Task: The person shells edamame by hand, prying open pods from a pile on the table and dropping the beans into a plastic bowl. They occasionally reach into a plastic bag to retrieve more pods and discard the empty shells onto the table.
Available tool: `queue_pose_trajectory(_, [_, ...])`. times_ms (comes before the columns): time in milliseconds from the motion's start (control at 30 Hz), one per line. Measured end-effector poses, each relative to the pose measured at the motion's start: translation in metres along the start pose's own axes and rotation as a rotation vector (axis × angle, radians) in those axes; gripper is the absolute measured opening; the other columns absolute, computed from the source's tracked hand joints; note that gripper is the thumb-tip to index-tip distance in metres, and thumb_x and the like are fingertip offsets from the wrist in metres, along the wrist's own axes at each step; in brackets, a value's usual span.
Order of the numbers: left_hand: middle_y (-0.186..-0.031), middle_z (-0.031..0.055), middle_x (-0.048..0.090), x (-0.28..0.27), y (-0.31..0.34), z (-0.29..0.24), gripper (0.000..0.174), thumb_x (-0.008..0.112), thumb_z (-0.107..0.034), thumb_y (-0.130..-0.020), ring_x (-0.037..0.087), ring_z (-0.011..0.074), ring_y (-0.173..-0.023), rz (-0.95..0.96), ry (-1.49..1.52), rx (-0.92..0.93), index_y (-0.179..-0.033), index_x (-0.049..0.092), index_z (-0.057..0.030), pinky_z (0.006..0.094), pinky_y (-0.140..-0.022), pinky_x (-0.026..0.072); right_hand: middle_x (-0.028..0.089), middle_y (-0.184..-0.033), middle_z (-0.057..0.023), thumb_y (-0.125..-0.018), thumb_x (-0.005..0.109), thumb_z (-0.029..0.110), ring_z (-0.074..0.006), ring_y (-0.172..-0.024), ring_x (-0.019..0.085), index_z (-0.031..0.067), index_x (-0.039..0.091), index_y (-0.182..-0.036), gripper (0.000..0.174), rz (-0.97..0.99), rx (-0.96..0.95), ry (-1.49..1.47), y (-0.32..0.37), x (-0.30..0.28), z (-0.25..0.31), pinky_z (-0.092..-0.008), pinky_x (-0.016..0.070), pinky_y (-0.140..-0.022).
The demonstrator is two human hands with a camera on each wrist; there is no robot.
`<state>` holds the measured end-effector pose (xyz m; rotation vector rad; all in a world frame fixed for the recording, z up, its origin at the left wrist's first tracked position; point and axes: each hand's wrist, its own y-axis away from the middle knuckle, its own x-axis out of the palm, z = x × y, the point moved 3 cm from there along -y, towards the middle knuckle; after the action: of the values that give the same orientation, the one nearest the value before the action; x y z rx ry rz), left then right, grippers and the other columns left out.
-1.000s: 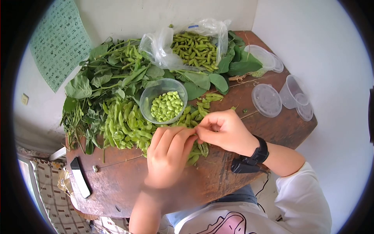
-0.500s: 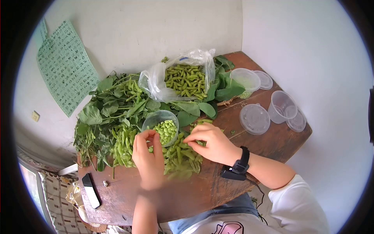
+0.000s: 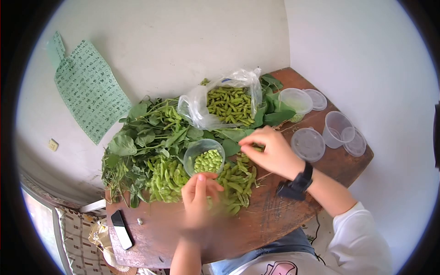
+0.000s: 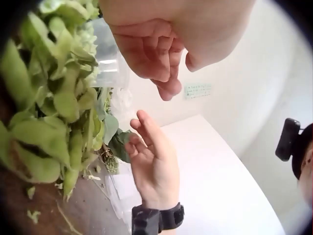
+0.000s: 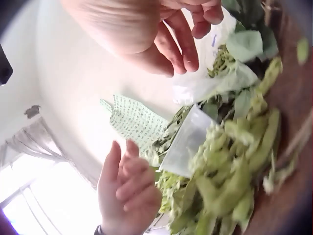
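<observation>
My left hand (image 3: 199, 197) hovers by the near rim of a clear plastic tub (image 3: 190, 158) with shelled green beans (image 3: 208, 161) in it. In the left wrist view its fingers are loosely bent, the thumb stands apart and nothing shows between them. To the right of the tub, my right hand (image 3: 272, 149) is raised over the table, fingers loosely bent. Nothing shows in its fingers in the right wrist view (image 5: 178, 44). Around the tub lie green soybean pods (image 3: 167, 178), with more pods (image 3: 238, 183) on its near right side.
Leafy soybean stalks (image 3: 146, 133) cover the back left of the wooden table (image 3: 270, 215). A plastic bag (image 3: 192, 110) full of pods (image 3: 229, 103) lies behind. Clear lids (image 3: 308, 144), an upright plastic tub (image 3: 337, 130) and a phone (image 3: 122, 231) lie around.
Both hands were together over the pods a second ago and have parted. The left went to the tub's near rim, the right moved away to the right and farther back. The head view has tilted up.
</observation>
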<state>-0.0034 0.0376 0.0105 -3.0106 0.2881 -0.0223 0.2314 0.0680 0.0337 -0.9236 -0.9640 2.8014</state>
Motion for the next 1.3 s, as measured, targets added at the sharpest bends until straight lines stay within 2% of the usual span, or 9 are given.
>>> queue_pose_trajectory(100, [-0.069,0.0106,0.066,-0.002,0.003,0.01,0.047,0.038,-0.035,-0.109,0.05,0.0104,-0.043,-0.013,0.008,-0.004,-0.098,0.063,0.0035,0.0214,-0.04,0.0362,0.07,-0.099,-0.0072,-0.084,0.074,0.021,-0.0281,-0.097,0.058,0.0078,0.073,-0.091,0.015,0.114,0.013,0.3,-0.043,-0.012,-0.014,-0.0399,0.0429,-0.094])
queue_pose_trajectory(167, [-0.065,0.0099,0.065,-0.001,0.007,0.014,0.048,0.038,-0.035,-0.109,0.049,0.0101,-0.042,-0.055,0.057,-0.022,-0.094,0.064,0.0032,0.0211,-0.041,0.0356,0.073,-0.096,-0.0128,-0.08,0.074,0.017,-0.035,-0.097,0.062,0.0067,0.077,-0.09,0.015,0.082,0.013,0.437,-0.078,-0.009,-0.029,-0.0439,0.0488,-0.093])
queue_pose_trajectory(300, [-0.065,0.01,0.064,-0.001,0.009,0.013,0.05,0.036,-0.035,-0.109,0.05,0.0102,-0.042,-0.076,-0.026,0.031,-0.093,0.064,0.0033,0.0221,-0.041,0.0363,0.074,-0.089,-0.0057,-0.072,0.078,0.012,-0.0324,-0.103,0.055,0.0145,0.079,-0.083,0.012,0.169,0.023,0.617,-0.136,0.002,-0.069,-0.0408,0.046,-0.093])
queue_pose_trajectory(433, [-0.063,0.0093,0.063,-0.004,0.01,0.011,0.05,0.036,-0.033,-0.109,0.05,0.0103,-0.041,-0.115,-0.014,0.039,-0.092,0.065,0.004,0.0222,-0.041,0.0364,0.074,-0.091,-0.0029,-0.067,0.084,0.014,-0.0307,-0.108,0.053,0.0159,0.079,-0.083,0.017,0.424,0.07,0.704,-0.142,0.019,-0.075,-0.04,0.0438,-0.095])
queue_pose_trajectory(700, [-0.064,0.0088,0.063,-0.005,0.01,0.01,0.047,0.037,-0.032,-0.109,0.051,0.01,-0.043,-0.104,-0.029,0.056,-0.094,0.064,0.0032,0.0219,-0.043,0.0375,0.074,-0.095,-0.0057,-0.071,0.081,0.011,-0.0299,-0.105,0.058,0.0113,0.079,-0.088,0.017,0.309,-0.005,0.714,-0.126,0.028,-0.09,-0.0395,0.047,-0.094])
queue_pose_trajectory(767, [-0.064,0.0086,0.063,-0.006,0.01,0.009,0.045,0.037,-0.031,-0.109,0.051,0.0097,-0.044,-0.1,-0.03,0.063,-0.095,0.064,0.003,0.0218,-0.043,0.0377,0.075,-0.097,-0.0088,-0.081,0.074,0.01,-0.0235,-0.095,0.065,0.0057,0.076,-0.102,0.021,0.272,0.224,0.3,-0.123,0.019,-0.091,-0.0355,0.0508,-0.087])
queue_pose_trajectory(933, [-0.079,0.0094,0.068,-0.002,0.01,0.003,0.026,0.047,-0.021,-0.106,0.051,0.0066,-0.047,-0.102,-0.005,0.054,-0.114,0.059,0.0011,0.0204,-0.044,0.0379,0.073,-0.098,-0.0068,-0.096,0.063,0.015,-0.0074,-0.087,0.062,-0.0016,0.062,-0.127,0.036,0.363,0.406,-0.408,-0.076,0.006,-0.033,-0.0252,0.0484,-0.077])
queue_pose_trajectory(1133, [-0.108,0.0084,0.067,0.004,0.006,0.01,0.041,0.062,-0.009,-0.098,0.058,0.0066,-0.057,-0.061,-0.129,0.165,-0.136,0.052,-0.0007,0.0191,-0.049,0.0437,0.067,-0.091,-0.0065,-0.1,0.055,0.008,-0.0093,-0.08,0.059,0.002,0.045,-0.136,0.038,0.59,0.454,-0.805,-0.015,0.015,0.023,-0.0235,0.0482,-0.073])
queue_pose_trajectory(1300, [-0.107,0.0097,0.065,0.006,0.011,0.007,0.021,0.068,-0.002,-0.092,0.062,0.0098,-0.07,0.04,-0.108,0.289,-0.112,0.068,0.0024,0.0204,-0.057,0.0501,0.066,-0.092,-0.0053,-0.1,0.057,0.01,-0.0109,-0.084,0.063,0.0011,0.044,-0.138,0.04,0.718,0.404,-0.896,0.009,0.03,0.031,-0.0238,0.0491,-0.075])
